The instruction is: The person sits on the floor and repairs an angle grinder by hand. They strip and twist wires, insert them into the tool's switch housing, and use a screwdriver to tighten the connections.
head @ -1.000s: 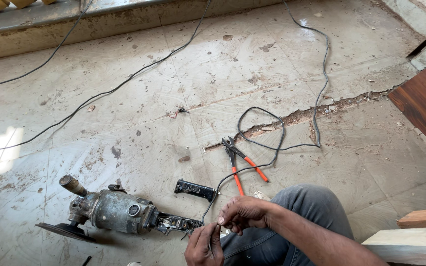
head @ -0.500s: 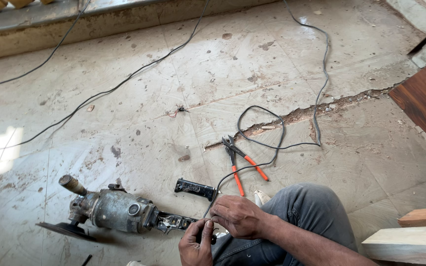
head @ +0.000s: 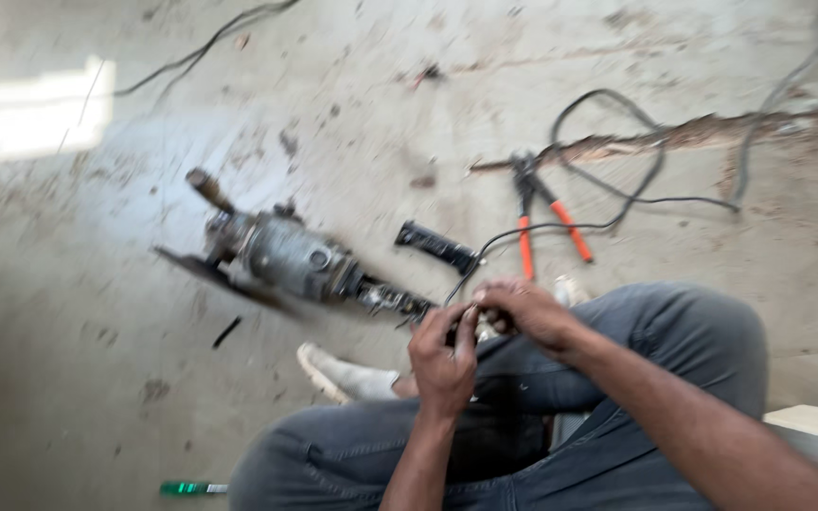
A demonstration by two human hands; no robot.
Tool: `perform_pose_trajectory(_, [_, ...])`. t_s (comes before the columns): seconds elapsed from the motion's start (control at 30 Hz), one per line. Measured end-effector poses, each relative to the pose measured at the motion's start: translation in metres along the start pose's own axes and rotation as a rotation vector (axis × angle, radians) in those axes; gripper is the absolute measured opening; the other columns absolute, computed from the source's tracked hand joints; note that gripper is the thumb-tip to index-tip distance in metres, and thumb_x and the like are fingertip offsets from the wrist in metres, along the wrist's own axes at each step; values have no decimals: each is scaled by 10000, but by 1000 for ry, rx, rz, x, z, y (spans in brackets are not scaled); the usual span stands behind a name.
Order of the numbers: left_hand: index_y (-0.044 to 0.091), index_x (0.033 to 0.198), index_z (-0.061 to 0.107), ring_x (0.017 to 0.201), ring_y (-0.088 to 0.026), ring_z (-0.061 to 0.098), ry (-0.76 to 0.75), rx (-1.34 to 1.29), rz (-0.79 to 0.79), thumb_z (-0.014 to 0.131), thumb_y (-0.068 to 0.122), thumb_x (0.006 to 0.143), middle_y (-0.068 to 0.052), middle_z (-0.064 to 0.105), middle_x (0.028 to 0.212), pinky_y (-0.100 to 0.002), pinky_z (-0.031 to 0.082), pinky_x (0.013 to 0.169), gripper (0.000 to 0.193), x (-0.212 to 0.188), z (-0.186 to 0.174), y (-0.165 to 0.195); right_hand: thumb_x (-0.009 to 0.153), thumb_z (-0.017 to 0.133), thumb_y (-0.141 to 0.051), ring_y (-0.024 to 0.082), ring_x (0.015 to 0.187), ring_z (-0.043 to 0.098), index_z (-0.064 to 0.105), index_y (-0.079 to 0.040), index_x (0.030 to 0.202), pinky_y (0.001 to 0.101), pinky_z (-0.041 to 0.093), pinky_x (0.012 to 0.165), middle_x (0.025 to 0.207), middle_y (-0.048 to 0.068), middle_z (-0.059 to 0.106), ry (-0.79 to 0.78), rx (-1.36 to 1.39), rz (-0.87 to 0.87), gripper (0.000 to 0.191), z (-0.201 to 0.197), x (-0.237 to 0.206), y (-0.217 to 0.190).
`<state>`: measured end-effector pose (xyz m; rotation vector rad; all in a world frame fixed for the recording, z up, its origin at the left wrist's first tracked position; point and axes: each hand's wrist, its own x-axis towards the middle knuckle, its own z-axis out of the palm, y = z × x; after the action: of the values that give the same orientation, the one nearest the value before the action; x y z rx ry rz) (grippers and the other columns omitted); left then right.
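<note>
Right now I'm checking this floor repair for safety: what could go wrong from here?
Both hands, left hand and right hand, pinch the black cable beside the opened angle grinder; if it is live, a shock seems possible. The cable loops across the floor near the orange-handled pliers, so a snag or trip is possible. The grinder's disc is unguarded.

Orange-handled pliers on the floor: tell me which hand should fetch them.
Probably the right hand: the pliers lie just beyond it, while the left hand sits farther away, nearer the grinder. Both pinch the black cord.

No packages, labels, signs or screens show anywhere in this blurred view.
</note>
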<state>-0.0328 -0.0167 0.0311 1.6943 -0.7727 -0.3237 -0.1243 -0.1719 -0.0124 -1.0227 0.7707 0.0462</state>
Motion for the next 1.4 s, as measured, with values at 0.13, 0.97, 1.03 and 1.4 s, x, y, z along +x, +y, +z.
perform_pose_trajectory(0.13, [20,1057,758,657,-111,678,-34,-59,-61,744,67,938,-82,724,846,-264,520,542,129,7,-5,4,984,631,-239,68,617,549,677,-71,910,230,456,588,728,-17,627,-23,41,-67,189,5,-11,-14])
perform_pose_trajectory(0.97, [32,968,746,713,-282,721,189,262,169,728,51,873,-120,726,811,-375,568,638,99,-3,3,-33,937,719,-75,198,813,769,750,-1,1034,307,620,723,899,114,776,115,-696,-851,126,42,-33,-19])
perform_pose_trajectory(1.03, [32,971,754,692,-270,730,187,241,104,732,53,868,-121,725,803,-367,574,621,108,-5,5,-35,946,708,-82,188,807,769,746,2,1023,305,617,719,883,107,774,101,-674,-818,120,40,-28,-14])
perform_pose_trajectory(1.4, [47,1026,771,761,-267,741,127,253,229,735,32,840,-108,736,850,-373,580,666,190,-3,6,-31,889,776,-75,180,734,756,731,35,1021,295,646,700,871,132,767,-131,268,7,178,14,-19,-32])
